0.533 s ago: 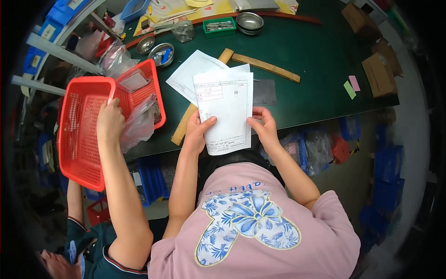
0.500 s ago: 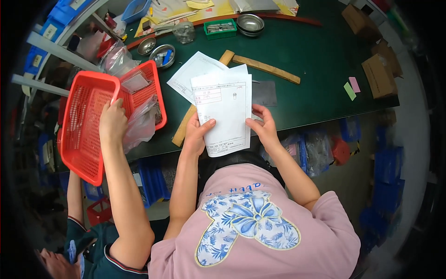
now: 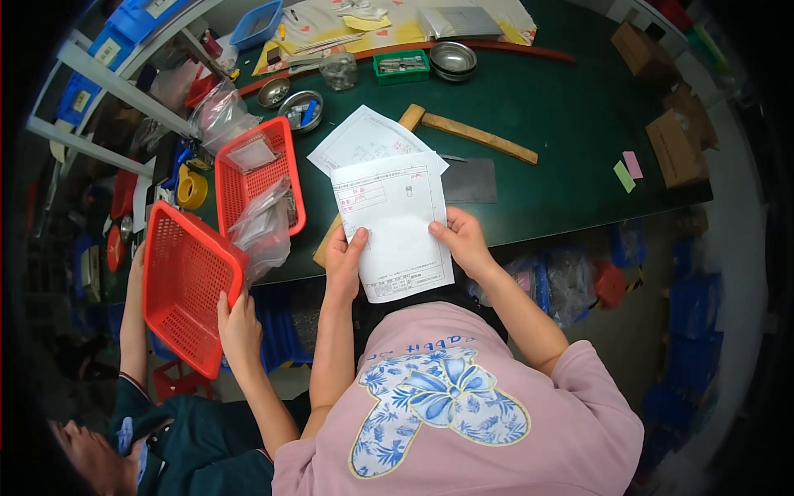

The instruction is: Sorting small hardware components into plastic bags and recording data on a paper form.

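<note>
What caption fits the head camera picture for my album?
Both hands hold white printed paper at the green table.

The table surface [image 3: 562,194] is dark green. By its right edge are a pink note [image 3: 633,164] and a light green note [image 3: 623,177]. At the far edge, a yellowy cloth [image 3: 318,33] has little red hearts. The basket [image 3: 284,145] lying toward the left edge is red. The front paper [image 3: 397,240] is white with black and red lines. The shirt [image 3: 571,413] is pink; its picture [image 3: 455,388] has blue leaves on white with a yellow rim.
</note>
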### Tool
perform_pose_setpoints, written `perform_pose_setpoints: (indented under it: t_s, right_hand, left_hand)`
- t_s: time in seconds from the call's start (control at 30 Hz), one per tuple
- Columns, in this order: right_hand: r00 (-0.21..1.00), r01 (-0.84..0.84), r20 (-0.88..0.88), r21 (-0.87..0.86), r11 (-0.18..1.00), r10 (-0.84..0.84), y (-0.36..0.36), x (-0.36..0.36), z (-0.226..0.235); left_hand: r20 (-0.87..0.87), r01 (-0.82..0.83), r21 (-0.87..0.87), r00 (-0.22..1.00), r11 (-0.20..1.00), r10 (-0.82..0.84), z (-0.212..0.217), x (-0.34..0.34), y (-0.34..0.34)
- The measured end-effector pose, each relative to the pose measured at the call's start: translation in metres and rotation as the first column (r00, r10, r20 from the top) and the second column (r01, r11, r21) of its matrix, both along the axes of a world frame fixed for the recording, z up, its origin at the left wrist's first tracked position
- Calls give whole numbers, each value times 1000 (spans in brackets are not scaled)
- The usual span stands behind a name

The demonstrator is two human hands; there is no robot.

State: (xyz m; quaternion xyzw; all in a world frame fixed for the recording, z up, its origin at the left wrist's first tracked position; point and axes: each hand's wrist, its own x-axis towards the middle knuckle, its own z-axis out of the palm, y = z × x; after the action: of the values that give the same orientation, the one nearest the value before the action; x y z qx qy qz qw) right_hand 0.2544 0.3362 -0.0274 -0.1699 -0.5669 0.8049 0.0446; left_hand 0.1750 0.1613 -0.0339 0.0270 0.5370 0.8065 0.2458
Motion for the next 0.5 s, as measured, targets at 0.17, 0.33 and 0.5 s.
perform_pose_setpoints:
  t_s: [0.17,0.33,0.5]
  right_hand:
    - [999,-50,-1,12,999,50,2,-1,-6]
    - [950,247,-301,578,778,-79,19,-25,18]
    - [841,164,-300,934,316,450,10,-52,99]
  left_hand:
    - [-64,-92,-35,994,995,90,-1,2,1]
    - [-215,-119,-221,974,968,71,8,9,1]
    - [-674,-275,-388,735,880,-68,25,9,9]
